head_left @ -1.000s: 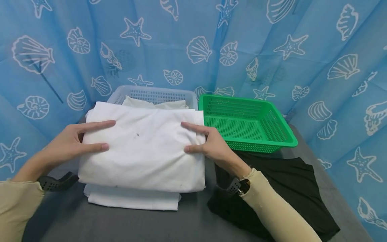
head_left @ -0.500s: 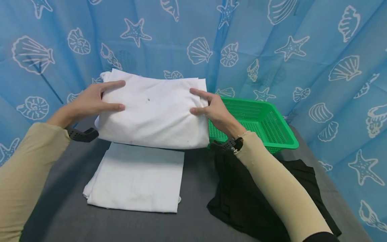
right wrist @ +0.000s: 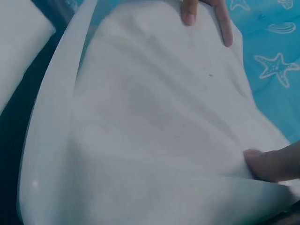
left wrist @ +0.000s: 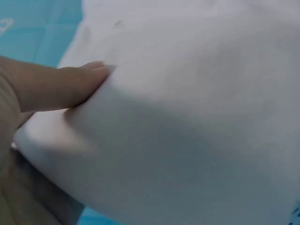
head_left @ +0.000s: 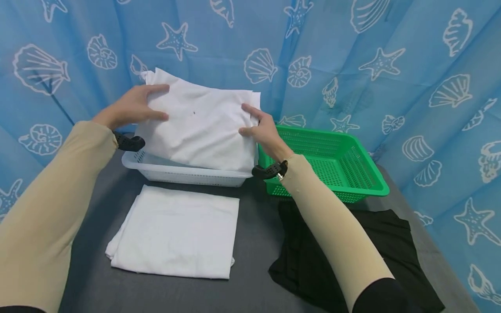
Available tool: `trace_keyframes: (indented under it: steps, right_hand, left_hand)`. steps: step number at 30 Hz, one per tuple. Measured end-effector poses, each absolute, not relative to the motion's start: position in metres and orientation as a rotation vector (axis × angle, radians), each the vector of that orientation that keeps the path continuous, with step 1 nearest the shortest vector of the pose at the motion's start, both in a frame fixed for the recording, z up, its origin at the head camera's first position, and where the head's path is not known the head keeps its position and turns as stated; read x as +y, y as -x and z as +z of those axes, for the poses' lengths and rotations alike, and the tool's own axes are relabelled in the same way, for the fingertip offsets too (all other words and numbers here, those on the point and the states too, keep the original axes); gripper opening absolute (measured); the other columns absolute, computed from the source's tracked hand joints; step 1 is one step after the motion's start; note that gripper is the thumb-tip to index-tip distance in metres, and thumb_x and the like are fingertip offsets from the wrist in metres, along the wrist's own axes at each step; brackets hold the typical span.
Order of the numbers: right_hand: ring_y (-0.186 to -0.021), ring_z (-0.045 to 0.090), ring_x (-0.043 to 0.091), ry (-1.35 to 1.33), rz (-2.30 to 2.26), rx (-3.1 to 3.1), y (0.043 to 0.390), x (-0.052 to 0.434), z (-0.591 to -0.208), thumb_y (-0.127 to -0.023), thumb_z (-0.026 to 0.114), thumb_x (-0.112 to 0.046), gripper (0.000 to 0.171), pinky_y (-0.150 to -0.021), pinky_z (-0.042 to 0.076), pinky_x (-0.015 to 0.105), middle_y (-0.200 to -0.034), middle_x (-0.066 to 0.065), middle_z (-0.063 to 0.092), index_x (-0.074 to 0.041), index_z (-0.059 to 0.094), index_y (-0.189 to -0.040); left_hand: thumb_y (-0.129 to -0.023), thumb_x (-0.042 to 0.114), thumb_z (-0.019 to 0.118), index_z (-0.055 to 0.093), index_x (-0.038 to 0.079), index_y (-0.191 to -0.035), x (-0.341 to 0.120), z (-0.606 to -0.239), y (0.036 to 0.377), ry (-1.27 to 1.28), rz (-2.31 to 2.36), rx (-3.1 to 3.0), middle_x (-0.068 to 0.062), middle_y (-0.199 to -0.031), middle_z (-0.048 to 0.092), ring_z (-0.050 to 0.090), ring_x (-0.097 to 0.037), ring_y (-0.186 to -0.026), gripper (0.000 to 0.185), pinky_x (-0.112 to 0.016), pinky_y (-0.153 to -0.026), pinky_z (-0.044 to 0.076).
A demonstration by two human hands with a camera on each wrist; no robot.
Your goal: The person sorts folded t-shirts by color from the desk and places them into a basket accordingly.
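Note:
Both hands hold a folded white cloth (head_left: 203,130) with a small dark spot on it. My left hand (head_left: 135,104) grips its left side; the thumb (left wrist: 70,86) lies on top in the left wrist view, with part of the hand under the edge. At the right side my right hand (head_left: 268,134) grips it, thumb and one finger on the upper face. The cloth is tilted over a white plastic basket (head_left: 192,175), its near edge low against the basket's front rim. Whether it touches the basket floor is hidden.
A second folded white cloth (head_left: 176,234) lies flat on the grey tabletop (head_left: 250,269) nearer to me. To the right stands a green basket (head_left: 364,191). A black garment (head_left: 309,256) lies partly under my right arm. A blue shell-print curtain (head_left: 242,26) hangs behind.
Both hands have carried the white cloth away from me, from over the near folded cloth to above the white basket. The near folded cloth and the basket's front are now uncovered.

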State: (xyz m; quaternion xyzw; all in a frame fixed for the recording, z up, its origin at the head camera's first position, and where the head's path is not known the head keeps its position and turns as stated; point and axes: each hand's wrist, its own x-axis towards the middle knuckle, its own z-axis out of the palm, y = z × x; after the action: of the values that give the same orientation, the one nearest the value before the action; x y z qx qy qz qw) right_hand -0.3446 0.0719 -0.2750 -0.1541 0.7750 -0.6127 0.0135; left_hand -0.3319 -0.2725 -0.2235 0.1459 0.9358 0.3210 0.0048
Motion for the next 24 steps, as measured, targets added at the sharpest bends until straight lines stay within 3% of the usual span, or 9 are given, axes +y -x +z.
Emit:
trace_keyframes:
  steps: [2,6,8,10,13,15,18,20,24]
  right_hand:
    - [-0.140,0.031,0.018,0.442,-1.753,2.509,0.352,0.067,-0.283,-0.084,0.072,0.008,0.068,-0.102,0.041,0.035,-0.152,-0.002,0.038,-0.018,0.052,-0.144]
    - [-0.133,0.038,0.025,0.431,-1.342,2.717,0.349,0.066,-0.292,-0.083,0.074,0.003,0.060,-0.087,0.046,0.034,-0.152,0.009,0.039,-0.007,0.056,-0.139]
    - [-0.109,0.051,0.030,0.444,-1.244,2.797,0.340,0.069,-0.294,-0.083,0.072,0.000,0.053,-0.072,0.046,0.035,-0.149,0.011,0.042,-0.005,0.060,-0.135]
    - [-0.102,0.051,0.029,0.403,-1.250,2.859,0.326,0.074,-0.293,-0.085,0.070,-0.004,0.045,-0.066,0.044,0.036,-0.147,0.009,0.045,-0.007,0.064,-0.130]
    - [-0.099,0.055,0.027,0.295,-1.429,2.849,0.294,0.081,-0.291,-0.089,0.067,-0.011,0.034,-0.070,0.048,0.039,-0.145,0.005,0.047,-0.012,0.068,-0.124]
    - [-0.117,0.051,0.023,0.224,-1.569,2.804,0.271,0.084,-0.291,-0.092,0.066,-0.016,0.029,-0.081,0.050,0.041,-0.141,0.002,0.049,-0.014,0.068,-0.121]
    - [-0.112,0.056,0.024,0.223,-1.745,2.687,0.240,0.088,-0.294,-0.095,0.065,-0.017,0.026,-0.085,0.050,0.043,-0.129,0.004,0.056,-0.010,0.068,-0.120]
    - [-0.106,0.059,0.025,0.236,-1.807,2.597,0.224,0.092,-0.299,-0.095,0.066,-0.016,0.025,-0.085,0.051,0.043,-0.122,0.007,0.059,-0.008,0.069,-0.119]
    - [-0.107,0.060,0.032,0.287,-1.822,2.352,0.205,0.101,-0.312,-0.095,0.066,-0.012,0.033,-0.088,0.051,0.044,-0.121,0.016,0.060,-0.002,0.063,-0.126]
  left_hand:
    - [-0.090,0.026,0.074,0.012,0.012,-0.159,-0.274,-0.229,0.336,-0.389,0.918,2.875,-0.015,-0.162,0.008,0.003,-0.037,-0.147,0.094,-0.060,-0.111,0.015]
    - [-0.091,0.027,0.071,0.008,0.001,-0.157,-0.276,-0.251,0.335,-0.262,0.746,2.791,-0.028,-0.159,0.006,0.005,-0.048,-0.143,0.094,-0.065,-0.109,0.014]
    - [-0.093,0.026,0.068,0.013,-0.005,-0.154,-0.278,-0.264,0.327,-0.242,0.713,2.818,-0.033,-0.155,0.011,0.009,-0.052,-0.141,0.087,-0.066,-0.108,0.016]
    - [-0.095,0.026,0.064,0.020,-0.008,-0.152,-0.279,-0.276,0.313,-0.222,0.743,2.887,-0.034,-0.153,0.017,0.013,-0.052,-0.140,0.080,-0.066,-0.108,0.016]
    - [-0.098,0.026,0.059,0.028,-0.009,-0.149,-0.278,-0.290,0.282,-0.207,0.878,3.020,-0.035,-0.150,0.022,0.013,-0.051,-0.139,0.069,-0.067,-0.108,0.014]
    - [-0.099,0.025,0.056,0.032,-0.007,-0.148,-0.277,-0.298,0.256,-0.150,1.018,3.104,-0.034,-0.148,0.026,0.021,-0.051,-0.136,0.064,-0.067,-0.104,0.023]
    - [-0.101,0.025,0.052,0.039,-0.003,-0.147,-0.276,-0.307,0.220,-0.058,1.252,3.162,-0.030,-0.143,0.036,0.036,-0.049,-0.128,0.055,-0.065,-0.096,0.036]
    - [-0.102,0.027,0.051,0.046,-0.001,-0.143,-0.278,-0.313,0.201,-0.042,1.340,3.153,-0.027,-0.135,0.047,0.049,-0.044,-0.115,0.050,-0.056,-0.086,0.048]
    - [-0.103,0.036,0.052,0.052,0.002,-0.139,-0.289,-0.325,0.177,-0.147,1.335,2.963,-0.022,-0.126,0.058,0.060,-0.036,-0.105,0.050,-0.043,-0.080,0.055]
